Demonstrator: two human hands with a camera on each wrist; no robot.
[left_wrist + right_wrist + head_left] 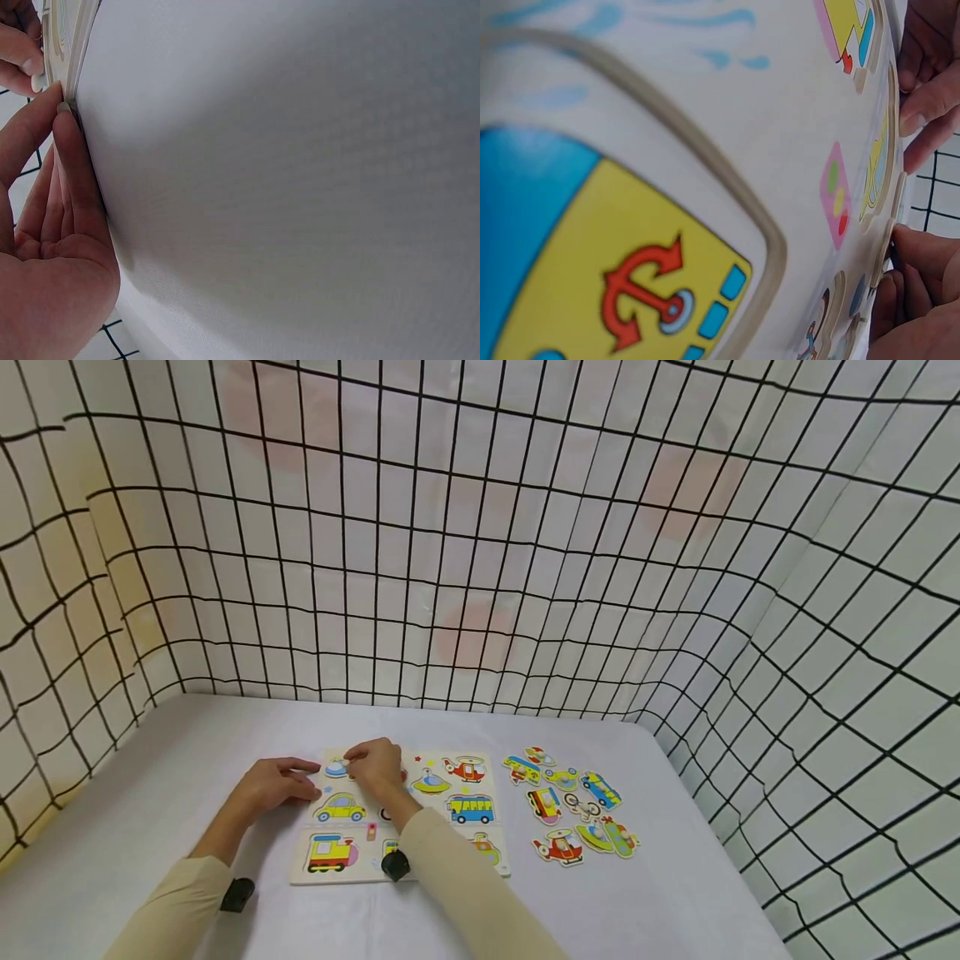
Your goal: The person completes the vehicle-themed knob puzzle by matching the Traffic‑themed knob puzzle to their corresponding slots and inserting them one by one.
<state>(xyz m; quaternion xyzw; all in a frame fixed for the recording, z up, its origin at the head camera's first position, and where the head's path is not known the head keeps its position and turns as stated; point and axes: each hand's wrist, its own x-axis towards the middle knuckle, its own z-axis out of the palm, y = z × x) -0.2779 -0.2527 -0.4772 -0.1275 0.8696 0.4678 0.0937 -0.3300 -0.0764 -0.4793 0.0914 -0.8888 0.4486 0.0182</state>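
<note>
A flat wooden puzzle board (405, 872) printed with vehicles lies on the white table. My right hand (377, 770) is over its far left corner, where thumb and fingertips pinch a small puzzle piece (334, 768) with blue on it, at the corner picture. The right wrist view has that right hand (919, 296) low over the board, its curled fingers partly hiding the piece. My left hand (276, 782) lies at the board's left edge, thumb and fingers extended to touch it. Those fingertips meet the board edge (81, 56) in the left wrist view.
Several loose pieces lie right of the board, among them a helicopter (559, 848), a train (544, 806), a bus (602, 791) and a bicycle (582, 807). A black grid net (435, 527) over white cloth surrounds the table at the back and sides.
</note>
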